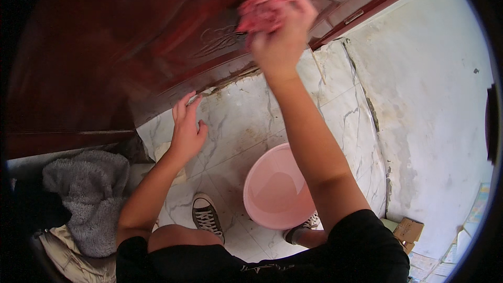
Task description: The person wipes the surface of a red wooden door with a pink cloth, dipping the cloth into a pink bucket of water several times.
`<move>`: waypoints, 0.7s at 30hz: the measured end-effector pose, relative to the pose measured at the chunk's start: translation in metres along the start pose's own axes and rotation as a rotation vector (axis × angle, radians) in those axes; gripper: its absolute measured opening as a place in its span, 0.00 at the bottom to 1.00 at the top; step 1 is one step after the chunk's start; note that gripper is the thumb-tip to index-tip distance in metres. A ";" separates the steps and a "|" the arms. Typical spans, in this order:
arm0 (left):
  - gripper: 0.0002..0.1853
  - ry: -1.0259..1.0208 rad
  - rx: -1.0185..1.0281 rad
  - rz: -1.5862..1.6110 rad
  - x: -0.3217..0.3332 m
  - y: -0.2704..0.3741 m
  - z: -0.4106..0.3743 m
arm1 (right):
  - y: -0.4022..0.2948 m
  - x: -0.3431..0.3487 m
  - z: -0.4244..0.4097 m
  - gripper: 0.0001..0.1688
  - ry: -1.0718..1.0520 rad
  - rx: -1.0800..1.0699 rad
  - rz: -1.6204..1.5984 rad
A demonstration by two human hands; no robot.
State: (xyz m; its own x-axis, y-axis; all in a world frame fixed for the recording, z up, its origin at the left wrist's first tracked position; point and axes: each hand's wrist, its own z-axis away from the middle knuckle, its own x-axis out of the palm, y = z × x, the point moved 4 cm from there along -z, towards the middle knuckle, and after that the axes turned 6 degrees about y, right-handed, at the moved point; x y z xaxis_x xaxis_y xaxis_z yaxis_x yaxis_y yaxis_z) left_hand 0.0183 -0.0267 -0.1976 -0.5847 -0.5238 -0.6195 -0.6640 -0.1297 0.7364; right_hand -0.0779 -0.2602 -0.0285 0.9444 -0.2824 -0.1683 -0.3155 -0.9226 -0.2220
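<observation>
Bunched up in my right hand (287, 35) is a red cloth (265, 8), pressed against the dark red panelled door (157, 35). Hand and cloth are slightly blurred. Low on the door, just left of the cloth, a carved leaf-like pattern (218, 41) shows. My left hand (188, 127) holds nothing; its fingers are apart, in front of the door's lower edge. Below my right forearm a pink plastic basin (271, 188) stands on the marbled tile floor (235, 133). My forearm hides part of its right side, and its bottom looks wet or filled with water.
A grey fluffy fabric (96, 200) lies heaped at the left, beside a beige fabric (74, 255). A white wall (424, 98) with peeling patches rises at the right, with a small cardboard box (408, 230) at its foot. My sneaker (206, 216) is left of the basin.
</observation>
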 end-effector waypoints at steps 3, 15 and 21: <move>0.36 -0.029 0.029 -0.029 0.004 0.007 0.001 | 0.080 -0.012 0.002 0.26 -0.028 0.435 0.207; 0.34 -0.080 0.022 -0.031 0.018 0.002 0.004 | 0.149 0.005 0.099 0.14 -0.042 1.621 -0.688; 0.34 -0.088 0.031 0.020 0.024 0.014 0.002 | 0.144 -0.017 0.044 0.11 -0.008 1.393 -0.682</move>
State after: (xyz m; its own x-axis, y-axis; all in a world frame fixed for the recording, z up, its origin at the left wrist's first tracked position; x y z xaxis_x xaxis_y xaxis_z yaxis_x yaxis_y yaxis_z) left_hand -0.0063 -0.0396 -0.2027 -0.6354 -0.4500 -0.6275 -0.6654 -0.0933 0.7407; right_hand -0.1435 -0.3766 -0.1002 0.9409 0.0805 0.3290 0.3213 0.0957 -0.9421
